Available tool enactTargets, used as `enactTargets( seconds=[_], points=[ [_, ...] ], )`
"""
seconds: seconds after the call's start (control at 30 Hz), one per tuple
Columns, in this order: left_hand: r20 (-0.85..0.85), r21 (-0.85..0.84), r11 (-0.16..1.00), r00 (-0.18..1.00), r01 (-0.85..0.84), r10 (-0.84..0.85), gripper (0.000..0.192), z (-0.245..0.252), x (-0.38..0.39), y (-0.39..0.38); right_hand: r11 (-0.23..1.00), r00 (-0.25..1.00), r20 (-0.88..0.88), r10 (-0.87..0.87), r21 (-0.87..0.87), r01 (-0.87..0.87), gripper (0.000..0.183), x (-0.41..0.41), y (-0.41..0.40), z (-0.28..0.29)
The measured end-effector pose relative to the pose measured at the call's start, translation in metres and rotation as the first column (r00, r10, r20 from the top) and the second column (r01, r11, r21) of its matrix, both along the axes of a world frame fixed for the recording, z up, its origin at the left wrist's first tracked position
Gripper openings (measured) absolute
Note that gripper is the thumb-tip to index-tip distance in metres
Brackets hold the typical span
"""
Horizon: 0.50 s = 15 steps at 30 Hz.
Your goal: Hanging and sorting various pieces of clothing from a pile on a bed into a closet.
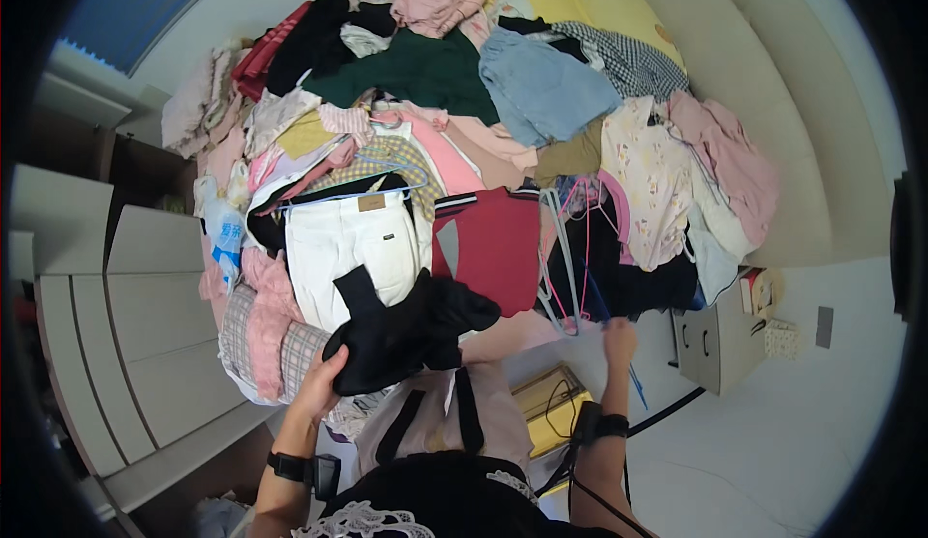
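Note:
My left hand (325,382) grips the edge of a black garment (395,335), which is bunched up over the front of the bed. Its exact kind is hard to tell. Under and behind it lie white trousers (348,241) with a brown waist patch, beside a blue hanger (362,193). Off to the right, my right hand (620,342) is closed around a thin dark-blue hanger (637,387), partly hidden by the fingers. Just left of that hand are grey hangers (557,262) and a pink hanger (584,241). A dark-red garment (489,251) lies between the trousers and these hangers.
Heaped clothes cover the bed, among them a dark-green garment (428,74), a denim garment (544,85) and a patterned cream top (645,183). Cabinets (167,313) stand at left, a small bedside cabinet (718,346) at right. A yellow box (558,407) sits on the floor.

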<state>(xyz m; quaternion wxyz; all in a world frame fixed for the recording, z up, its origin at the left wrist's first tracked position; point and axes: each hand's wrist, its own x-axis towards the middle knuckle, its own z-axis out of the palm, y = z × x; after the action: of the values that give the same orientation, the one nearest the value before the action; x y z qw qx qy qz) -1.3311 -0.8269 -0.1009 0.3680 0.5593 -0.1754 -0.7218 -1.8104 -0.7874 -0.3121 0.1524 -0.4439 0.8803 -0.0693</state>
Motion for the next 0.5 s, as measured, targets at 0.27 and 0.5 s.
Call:
enactTargets(
  seconds=[0.27,0.5],
  points=[
    [0.052,-0.236,0.971,0.998,-0.022,0.035,0.046,0.042,0.016,-0.014,0.541,0.803,0.507,0.314,-0.79,0.287,0.02,0.048,-0.107,0.199],
    [0.204,-0.467,0.884,0.973,0.0,0.108,0.039,0.087,0.046,-0.025,0.675,0.394,0.559,0.73,-0.679,-0.289,0.015,0.125,-0.138,0.333]
  ],
)
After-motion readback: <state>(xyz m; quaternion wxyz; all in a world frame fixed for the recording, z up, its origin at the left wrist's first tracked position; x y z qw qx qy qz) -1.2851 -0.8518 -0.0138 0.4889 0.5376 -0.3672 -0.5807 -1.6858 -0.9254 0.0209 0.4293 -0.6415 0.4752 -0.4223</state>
